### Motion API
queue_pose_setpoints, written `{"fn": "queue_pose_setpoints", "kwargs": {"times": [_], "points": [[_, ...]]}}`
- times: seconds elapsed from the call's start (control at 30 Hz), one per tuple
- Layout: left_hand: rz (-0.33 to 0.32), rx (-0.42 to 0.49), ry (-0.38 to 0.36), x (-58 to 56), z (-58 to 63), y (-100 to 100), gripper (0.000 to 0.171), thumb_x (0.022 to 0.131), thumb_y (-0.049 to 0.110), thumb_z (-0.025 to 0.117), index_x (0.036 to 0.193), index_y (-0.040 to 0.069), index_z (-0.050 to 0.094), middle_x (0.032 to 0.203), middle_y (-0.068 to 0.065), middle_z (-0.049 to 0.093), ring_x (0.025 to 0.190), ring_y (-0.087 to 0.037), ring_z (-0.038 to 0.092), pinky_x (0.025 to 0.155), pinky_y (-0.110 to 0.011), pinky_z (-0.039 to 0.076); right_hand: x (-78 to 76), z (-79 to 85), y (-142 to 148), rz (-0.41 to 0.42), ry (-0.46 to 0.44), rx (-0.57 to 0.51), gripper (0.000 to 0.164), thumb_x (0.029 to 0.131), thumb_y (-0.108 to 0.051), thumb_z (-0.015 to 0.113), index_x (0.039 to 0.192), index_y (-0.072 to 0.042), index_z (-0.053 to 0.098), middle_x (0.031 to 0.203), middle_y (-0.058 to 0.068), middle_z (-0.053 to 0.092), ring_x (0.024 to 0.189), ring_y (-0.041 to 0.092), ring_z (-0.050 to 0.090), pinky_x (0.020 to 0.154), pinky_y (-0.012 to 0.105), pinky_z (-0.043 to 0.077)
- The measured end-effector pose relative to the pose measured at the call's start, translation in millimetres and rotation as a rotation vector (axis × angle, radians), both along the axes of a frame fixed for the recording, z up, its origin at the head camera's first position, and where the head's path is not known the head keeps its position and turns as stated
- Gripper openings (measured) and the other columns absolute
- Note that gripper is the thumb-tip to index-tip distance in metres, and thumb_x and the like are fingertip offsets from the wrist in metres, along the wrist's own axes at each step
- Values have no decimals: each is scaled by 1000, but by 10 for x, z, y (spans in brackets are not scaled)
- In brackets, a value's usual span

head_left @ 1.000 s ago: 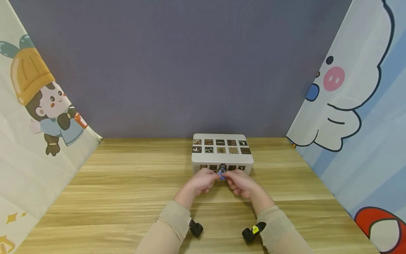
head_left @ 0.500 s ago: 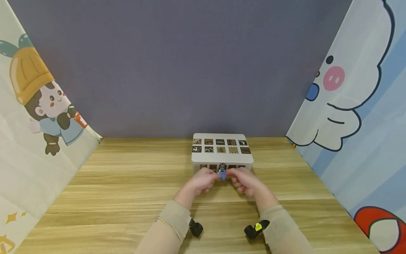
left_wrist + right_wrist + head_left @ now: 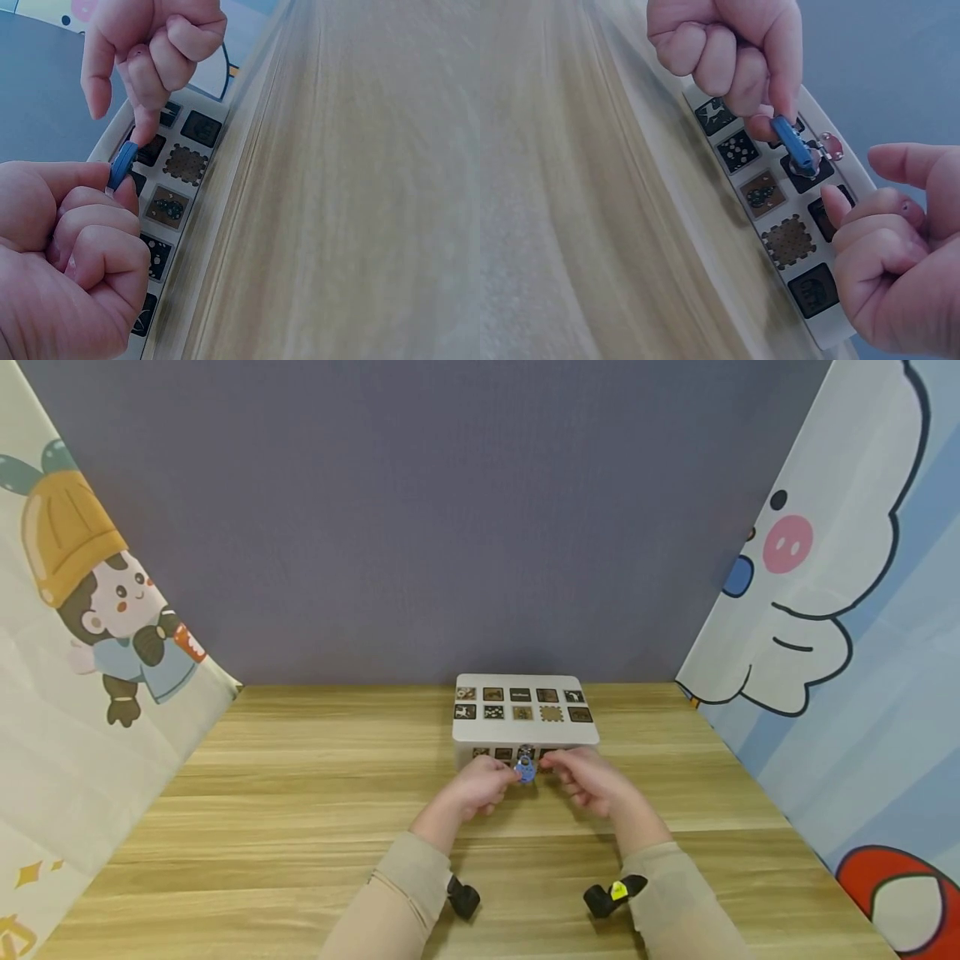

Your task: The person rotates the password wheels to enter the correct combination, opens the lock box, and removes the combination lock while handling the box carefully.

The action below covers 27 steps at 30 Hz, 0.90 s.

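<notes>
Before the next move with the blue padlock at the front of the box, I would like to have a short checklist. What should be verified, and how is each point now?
1. Left hand has hold of the blue padlock: ok, it pinches it.
2. Right hand is off the padlock: ok, it is close by but apart, holding nothing.
3. White box is shut: ok, no gap is visible.
4. Padlock is at the metal latch: ok.
5. Padlock is threaded through the latch: cannot tell.
6. Padlock is locked: cannot tell, too small.
</notes>
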<state>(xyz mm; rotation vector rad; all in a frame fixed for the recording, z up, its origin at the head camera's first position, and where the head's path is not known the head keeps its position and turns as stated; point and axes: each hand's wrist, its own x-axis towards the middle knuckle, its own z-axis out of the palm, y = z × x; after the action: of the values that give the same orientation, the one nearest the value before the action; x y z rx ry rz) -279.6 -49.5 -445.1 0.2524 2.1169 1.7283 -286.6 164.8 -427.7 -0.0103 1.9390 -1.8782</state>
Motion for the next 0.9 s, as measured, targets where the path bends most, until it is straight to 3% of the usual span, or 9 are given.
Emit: {"fn": "queue_pose_setpoints", "kwargs": {"times": [0.17,0.33,0.5,0.6,0.77,0.9], "points": [[-4,-4,3,-2,3,-8,26,92,22,57,103,-1,65,50,6,34,39,-8,29,37,-21,29,31,54,-8,0,51,76,43,89,-29,60,113,7,55,54,-6,32,42,9,24,37,22,21],[-10,5,-1,-5,6,-11,27,92,22,57,104,-1,65,49,6,33,39,-8,28,37,-21,29,64,88,-42,-2,108,171,28,88,-28,62,84,-1,56,53,-4,33,43,11,25,37,23,23],[-10,15,-13,1,16,-11,28,92,21,57,104,-3,64,49,6,32,39,-8,27,37,-21,28,63,64,-70,-5,129,211,30,90,-27,60,70,-9,46,52,-3,33,42,12,25,36,23,24],[-9,13,-16,3,19,-10,27,92,21,57,104,-2,65,49,6,32,39,-8,27,38,-22,28,52,43,-93,11,129,217,31,90,-28,59,72,-6,46,52,-3,33,41,12,24,35,23,24],[-6,11,-17,0,18,-9,27,92,22,57,103,-1,65,50,6,34,39,-8,28,38,-21,28,42,-7,-142,48,110,189,32,90,-29,60,90,3,57,54,-3,34,42,10,25,36,23,24],[-10,13,-19,-10,14,-15,27,92,23,57,103,-1,65,51,6,35,40,-8,29,38,-21,28,44,-34,-173,59,87,164,34,89,-30,61,96,4,60,54,-3,34,42,9,26,36,22,24]]}}
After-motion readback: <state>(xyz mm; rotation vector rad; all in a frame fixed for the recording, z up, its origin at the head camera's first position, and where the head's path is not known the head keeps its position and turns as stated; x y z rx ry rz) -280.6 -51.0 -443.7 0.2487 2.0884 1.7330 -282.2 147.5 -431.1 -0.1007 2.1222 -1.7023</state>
